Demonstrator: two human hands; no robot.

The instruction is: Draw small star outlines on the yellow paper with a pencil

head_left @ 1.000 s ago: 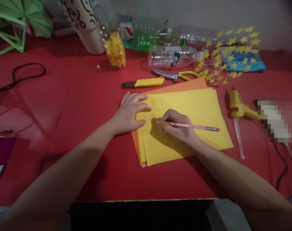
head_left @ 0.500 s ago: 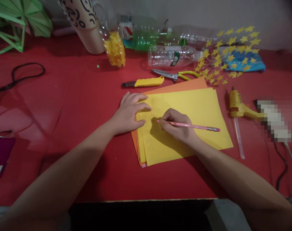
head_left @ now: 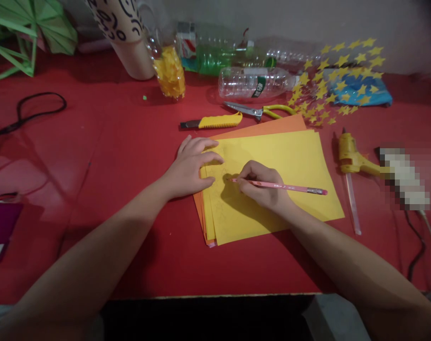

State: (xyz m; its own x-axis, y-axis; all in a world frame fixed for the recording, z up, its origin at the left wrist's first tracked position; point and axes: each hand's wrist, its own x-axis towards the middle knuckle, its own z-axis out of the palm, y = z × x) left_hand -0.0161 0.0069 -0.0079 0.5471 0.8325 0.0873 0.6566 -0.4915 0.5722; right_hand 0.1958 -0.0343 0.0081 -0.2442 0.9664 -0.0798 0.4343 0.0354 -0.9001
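My right hand (head_left: pixel 263 185) is closed around a pink pencil (head_left: pixel 289 186), whose tip meets the top yellow sheet (head_left: pixel 282 151). Faint pencil outlines run down the sheet's left side; some look like stars. Fingers spread, my left hand (head_left: pixel 196 166) rests on the left edge of the paper stack and holds nothing. Orange paper (head_left: pixel 288 124) sticks out from under the yellow sheets. Just behind the stack lie a yellow box cutter (head_left: pixel 220 121) and yellow-handled scissors (head_left: pixel 249 110).
A yellow glue gun (head_left: pixel 348 156) with a glue stick lies to the right, beside a blurred-out object with cables. Along the wall stand a tumbler (head_left: pixel 133 52), a container of yellow pieces (head_left: pixel 169 73), plastic bottles (head_left: pixel 254 83) and a star-covered clear piece (head_left: pixel 318 90). A purple object (head_left: pixel 4 227) sits left.
The pencil has shifted very slightly, its eraser end a little further right. My left hand has stayed in place on the paper.
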